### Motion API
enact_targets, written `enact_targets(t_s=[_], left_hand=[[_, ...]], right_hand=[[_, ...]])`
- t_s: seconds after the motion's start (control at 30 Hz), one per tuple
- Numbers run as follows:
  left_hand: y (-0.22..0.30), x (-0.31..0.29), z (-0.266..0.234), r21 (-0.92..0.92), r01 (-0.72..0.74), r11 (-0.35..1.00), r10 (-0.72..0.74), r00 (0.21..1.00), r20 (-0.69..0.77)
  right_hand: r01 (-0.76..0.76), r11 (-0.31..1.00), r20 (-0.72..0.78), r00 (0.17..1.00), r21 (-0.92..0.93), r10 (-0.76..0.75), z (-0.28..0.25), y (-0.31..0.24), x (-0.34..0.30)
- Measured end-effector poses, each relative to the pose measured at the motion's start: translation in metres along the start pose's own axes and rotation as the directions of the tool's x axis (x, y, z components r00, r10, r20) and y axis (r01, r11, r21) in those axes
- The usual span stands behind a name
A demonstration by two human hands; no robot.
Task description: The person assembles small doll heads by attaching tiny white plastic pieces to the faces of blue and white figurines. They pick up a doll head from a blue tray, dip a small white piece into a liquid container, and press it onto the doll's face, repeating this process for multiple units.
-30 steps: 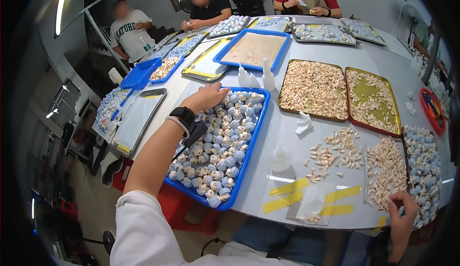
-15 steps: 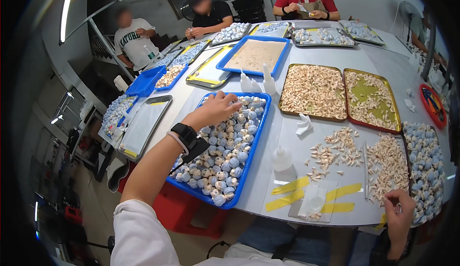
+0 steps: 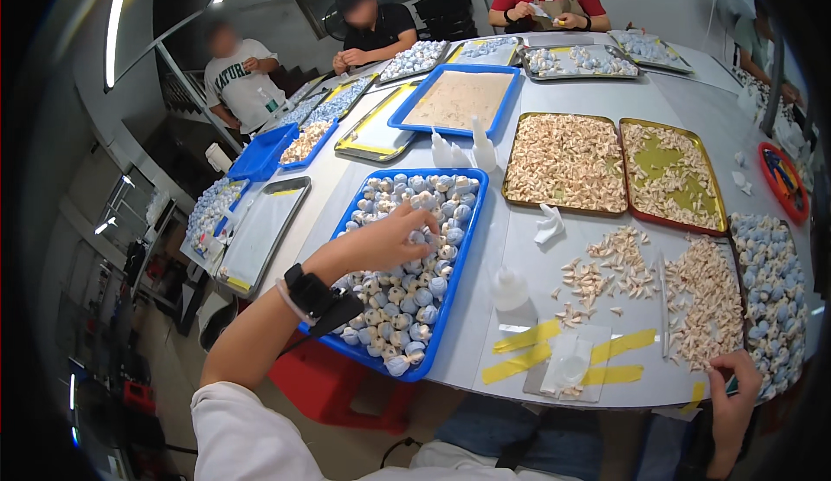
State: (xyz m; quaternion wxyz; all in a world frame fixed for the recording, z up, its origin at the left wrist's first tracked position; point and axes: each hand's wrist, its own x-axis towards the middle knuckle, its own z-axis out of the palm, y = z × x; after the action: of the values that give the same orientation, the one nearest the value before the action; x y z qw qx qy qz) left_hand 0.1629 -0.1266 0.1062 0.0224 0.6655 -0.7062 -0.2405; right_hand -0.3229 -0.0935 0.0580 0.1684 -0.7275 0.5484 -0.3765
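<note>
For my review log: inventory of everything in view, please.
Table: 1, pale grey, centre
Front tray: 1, blue, left of centre
Balls: many, pale blue and cream, in front tray
Tan-surfaced tray: 1, blue-rimmed, beyond front tray
Gold trays: 2, gold, right of centre
Small pieces: many, cream, in gold trays and loose nearby
Squeeze bottles: at least 3, white, mid-table
Tape strips: several, yellow, front edge
Crumpled tissue: 1, white, mid-table
Basin: 1, red, far right
Metal trays: several, grey, left and beyond
Co-workers: at least 4, mixed clothing, around table
Left hand: 1, bare, over balls
Right hand: 1, bare, right front edge
</note>
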Motion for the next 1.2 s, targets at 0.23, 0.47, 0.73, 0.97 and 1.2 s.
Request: enact_targets(t_s=[0.23,0.47,0.73,0.97,1.2], left_hand=[[0.03,-0.027,-0.029,0.18,0.008,0.984,-0.05,0.972,0.23],[0.023,0.047,-0.035,0.276,-0.078,0.958,0.138,0.969,-0.205],[0.003,0.089,-0.019,0.198,-0.14,0.97,0.17,0.975,-0.143],[-0.001,0.047,-0.015,0.21,-0.072,0.975,0.084,0.995,-0.049],[0.012,-0.043,0.009,0.011,-0.063,0.998,0.064,0.989,-0.133]], right_hand=[[0.007,0.999,-0.028,1.0,0.054,-0.006,-0.003,0.006,0.001],[0.066,0.993,-0.077,0.995,0.093,-0.059,0.001,0.004,0.003],[-0.017,0.994,-0.079,0.997,0.11,0.026,-0.009,0.013,-0.009],[-0.037,0.994,-0.071,0.996,0.106,0.045,-0.01,0.015,-0.008],[-0.028,0.995,-0.023,0.999,0.101,0.031,-0.001,0.011,-0.005]])
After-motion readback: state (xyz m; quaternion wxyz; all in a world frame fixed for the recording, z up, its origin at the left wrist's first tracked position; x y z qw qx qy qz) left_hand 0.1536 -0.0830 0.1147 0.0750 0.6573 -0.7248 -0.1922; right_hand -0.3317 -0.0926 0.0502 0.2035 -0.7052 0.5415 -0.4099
